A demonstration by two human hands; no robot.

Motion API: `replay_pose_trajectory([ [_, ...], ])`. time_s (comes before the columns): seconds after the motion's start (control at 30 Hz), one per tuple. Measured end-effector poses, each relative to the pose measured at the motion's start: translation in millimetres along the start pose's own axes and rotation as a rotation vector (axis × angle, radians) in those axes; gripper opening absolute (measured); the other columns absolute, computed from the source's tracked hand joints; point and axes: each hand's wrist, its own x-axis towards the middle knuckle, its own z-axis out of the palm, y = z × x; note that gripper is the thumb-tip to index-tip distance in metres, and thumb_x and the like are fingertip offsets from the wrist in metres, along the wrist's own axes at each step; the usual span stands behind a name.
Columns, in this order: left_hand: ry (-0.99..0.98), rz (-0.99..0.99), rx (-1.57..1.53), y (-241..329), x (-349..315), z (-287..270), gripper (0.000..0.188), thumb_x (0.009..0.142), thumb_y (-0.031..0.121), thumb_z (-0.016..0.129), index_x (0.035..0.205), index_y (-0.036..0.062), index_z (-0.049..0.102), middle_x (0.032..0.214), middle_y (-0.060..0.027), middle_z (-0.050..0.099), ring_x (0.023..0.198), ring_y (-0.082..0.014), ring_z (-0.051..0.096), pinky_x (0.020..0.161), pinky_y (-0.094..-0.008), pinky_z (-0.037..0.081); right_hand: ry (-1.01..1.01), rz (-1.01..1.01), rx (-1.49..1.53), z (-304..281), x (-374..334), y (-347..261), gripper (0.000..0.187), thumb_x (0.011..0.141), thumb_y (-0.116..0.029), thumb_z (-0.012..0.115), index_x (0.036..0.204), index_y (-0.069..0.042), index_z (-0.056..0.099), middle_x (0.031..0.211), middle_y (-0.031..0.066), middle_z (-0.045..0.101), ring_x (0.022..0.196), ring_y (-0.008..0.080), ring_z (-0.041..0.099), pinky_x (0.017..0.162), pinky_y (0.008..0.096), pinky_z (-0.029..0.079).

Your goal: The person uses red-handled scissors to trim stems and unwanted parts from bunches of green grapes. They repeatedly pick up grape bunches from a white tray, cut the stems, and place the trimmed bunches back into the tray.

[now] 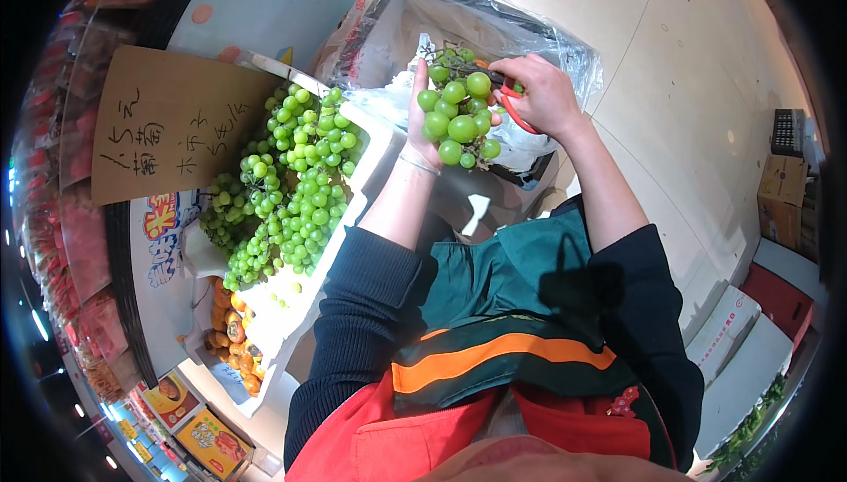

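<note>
A bunch of green grapes (pixel 461 128) rests on my left hand (pixel 421 116), which supports it from beneath and the left side, thumb pointing up. My right hand (pixel 544 94) grips red-handled scissors (pixel 514 104) at the upper right of the bunch. The scissors' blades reach toward the stems and are partly hidden by grapes and fingers. Both hands are above a bin (pixel 547 28) lined with clear plastic, with white crumpled material inside. Left of my forearm, a white foam box (pixel 375 142) holds a heap of green grape bunches (pixel 304 173).
A handwritten cardboard sign (pixel 168 125) stands behind the grapes at the left. Orange persimmons (pixel 236 330) lie nearer to me, below the grapes. White boxes (pixel 723 332) and brown cartons (pixel 781 191) are along the right edge. Pale floor tiles (pixel 670 156) lie between.
</note>
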Motion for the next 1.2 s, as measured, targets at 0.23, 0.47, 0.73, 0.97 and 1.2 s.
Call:
replay_pose_trajectory([
  [0.23, 0.133, 0.03, -0.042, -12, 4, 2, 0.077, 0.09, 0.069, 0.03, 0.121, 0.0023, 0.052, 0.097, -0.0214, 0.062, 0.077, -0.0398, 0.065, 0.064, -0.0475, 0.058, 0.021, -0.028, -0.046, 7, -2, 6, 0.025, 0.076, -0.021, 0.066, 0.102, -0.018, 0.066, 0.09, -0.0004, 0.067, 0.089, 0.021, 0.061, 0.071, 0.0342, 0.053],
  [0.47, 0.1, -0.031, -0.036, -8, 1, 0, 0.078, 0.09, 0.071, 0.027, 0.12, 0.0039, 0.053, 0.095, -0.019, 0.063, 0.082, -0.0363, 0.065, 0.073, -0.0466, 0.057, -0.068, 0.027, 0.013, 15, 2, 11, 0.026, 0.076, -0.024, 0.064, 0.1, -0.016, 0.066, 0.082, 0.0069, 0.068, 0.08, 0.0269, 0.065, 0.068, 0.0382, 0.053],
  [0.73, 0.108, -0.018, -0.056, -3, 2, -6, 0.075, 0.091, 0.068, 0.032, 0.118, 0.0015, 0.054, 0.096, -0.0227, 0.061, 0.084, -0.0396, 0.064, 0.071, -0.0476, 0.057, -0.112, 0.08, 0.034, 17, 4, 11, 0.027, 0.079, -0.029, 0.063, 0.103, -0.015, 0.067, 0.079, 0.0109, 0.068, 0.074, 0.0305, 0.067, 0.067, 0.0412, 0.053],
  [0.97, 0.19, 0.025, -0.002, 0, 2, -5, 0.073, 0.091, 0.066, 0.034, 0.115, 0.0006, 0.054, 0.094, -0.0223, 0.061, 0.081, -0.0385, 0.062, 0.076, -0.0468, 0.054, -0.098, 0.076, 0.128, 4, 4, 17, 0.03, 0.081, -0.035, 0.067, 0.103, -0.015, 0.065, 0.083, 0.0074, 0.065, 0.08, 0.0278, 0.064, 0.071, 0.0394, 0.052],
  [1.2, 0.169, 0.024, -0.024, 0, 3, -4, 0.07, 0.092, 0.065, 0.033, 0.115, 0.0019, 0.054, 0.093, -0.0227, 0.061, 0.079, -0.0395, 0.063, 0.074, -0.0484, 0.054, 0.005, 0.087, 0.055, -1, 5, 18, 0.024, 0.08, -0.034, 0.068, 0.096, -0.017, 0.066, 0.077, 0.0011, 0.062, 0.074, 0.0203, 0.062, 0.063, 0.0343, 0.05],
])
